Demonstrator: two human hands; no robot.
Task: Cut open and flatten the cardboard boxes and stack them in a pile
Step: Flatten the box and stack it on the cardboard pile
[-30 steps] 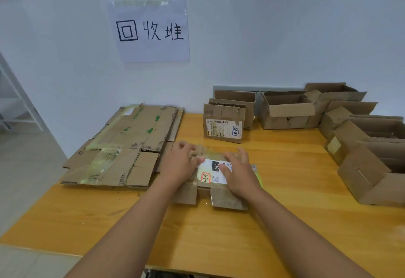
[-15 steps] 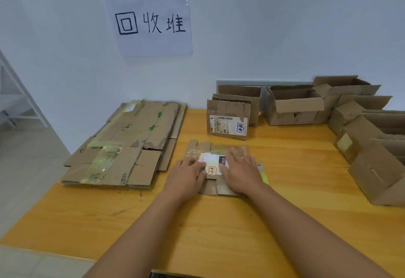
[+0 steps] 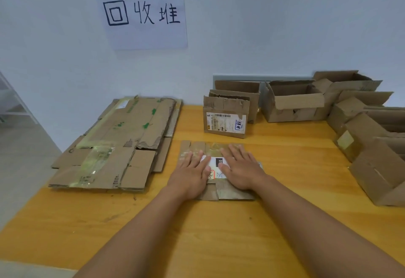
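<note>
A small flattened box [image 3: 215, 193] is pressed against the wooden table [image 3: 219, 234] near its centre, at about 12 o'clock from the person. The left hand [image 3: 189, 173] is laid on its 9 o'clock half and the right hand [image 3: 240, 169] on its 3 o'clock half, palms down, fingers straight and spread. Nothing is gripped by either hand; the cardboard is only pushed down under flat palms. A white shipping label [image 3: 215, 168] is seen between the two hands, partly covered by them.

The step in hand is judged to be the flattening: the box is already opened out and is being smoothed so that its flaps lie level.

The pile of flattened cardboard [image 3: 118, 146] is found at 10 o'clock, near the pressed box but apart from it, beneath a paper sign [image 3: 140, 12] taped to the wall. A labelled box [image 3: 225, 116] is left standing at 12 o'clock beyond the hands, and more open boxes [image 3: 293, 102] are ranged from 1 o'clock round to 3 o'clock along the wall and the table edge; these are not yet flattened.

For the next move, an edge of the sheet would probably have to be pinched and lifted, the sheet carried towards 10 o'clock and set squarely on the pile. Care would be called for so that the flaps are not allowed to spring up again and the pile is not pushed askew. Much of the task is judged to remain, given the number of standing boxes.
</note>
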